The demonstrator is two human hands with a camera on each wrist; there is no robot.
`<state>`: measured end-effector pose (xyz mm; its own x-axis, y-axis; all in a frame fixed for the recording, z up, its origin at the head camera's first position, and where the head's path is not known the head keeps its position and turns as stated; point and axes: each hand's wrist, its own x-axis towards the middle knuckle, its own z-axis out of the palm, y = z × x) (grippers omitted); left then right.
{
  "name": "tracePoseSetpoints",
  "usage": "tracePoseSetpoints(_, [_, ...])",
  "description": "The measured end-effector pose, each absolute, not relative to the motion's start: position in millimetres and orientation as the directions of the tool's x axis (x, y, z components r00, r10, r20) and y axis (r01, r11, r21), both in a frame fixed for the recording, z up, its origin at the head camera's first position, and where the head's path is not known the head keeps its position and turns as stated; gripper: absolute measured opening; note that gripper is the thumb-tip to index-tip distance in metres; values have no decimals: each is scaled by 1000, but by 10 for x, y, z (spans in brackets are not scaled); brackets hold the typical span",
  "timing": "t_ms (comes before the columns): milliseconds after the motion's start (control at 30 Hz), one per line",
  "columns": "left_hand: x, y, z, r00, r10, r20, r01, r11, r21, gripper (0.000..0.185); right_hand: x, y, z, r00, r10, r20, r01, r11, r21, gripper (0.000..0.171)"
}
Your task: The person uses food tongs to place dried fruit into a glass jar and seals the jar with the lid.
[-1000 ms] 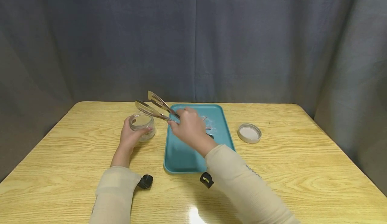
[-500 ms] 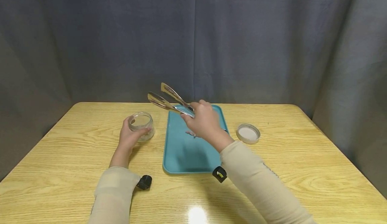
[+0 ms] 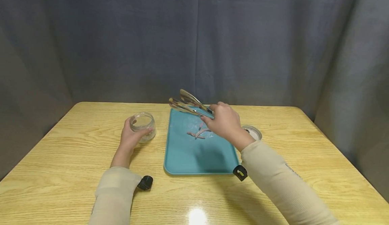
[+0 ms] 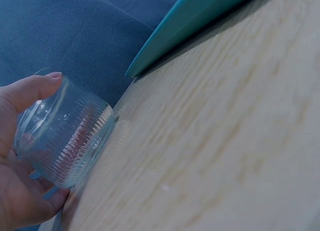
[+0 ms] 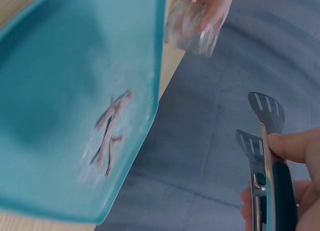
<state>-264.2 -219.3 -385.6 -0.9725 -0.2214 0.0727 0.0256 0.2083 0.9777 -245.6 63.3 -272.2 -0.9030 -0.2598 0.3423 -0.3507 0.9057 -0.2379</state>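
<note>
My left hand [image 3: 130, 137] grips a clear glass jar [image 3: 143, 125] from its left side, thumb across the front. Through the ribbed wall of the jar [image 4: 75, 131], the left wrist view shows something pinkish inside. My right hand [image 3: 225, 122] holds metal tongs [image 3: 181, 106] above the back of a teal tray [image 3: 185, 161]. Dark handles and slotted tips show on the tongs [image 5: 270, 141] in the right wrist view; the tips stand apart with nothing between them. Several thin pinkish strips [image 3: 198, 135] lie in a loose pile on the tray, amid white powder.
A round lid [image 3: 254, 133] lies right of the tray, partly hidden by the right forearm. Everything stands on a wood-grain table [image 3: 170, 198]. Dark curtains [image 3: 194, 43] hang behind the table's far edge.
My right hand has moved right with the tongs, away from the jar and over the tray. More of the pinkish strips now shows. The left hand and jar stay put.
</note>
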Motion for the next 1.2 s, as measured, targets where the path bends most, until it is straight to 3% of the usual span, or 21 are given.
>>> tracePoseSetpoints(400, [-2643,-2132,-3842,-974,-219,65,18,210,978,92,-2549,1088,-2829,-939,-233,253,-288,935,-207,47])
tracePoseSetpoints(1200, [-2653,-2101,-3858,-969,-244,50,-10,240,971,91,-2668,1566,-3194,-937,-322,135,-344,918,-199,41])
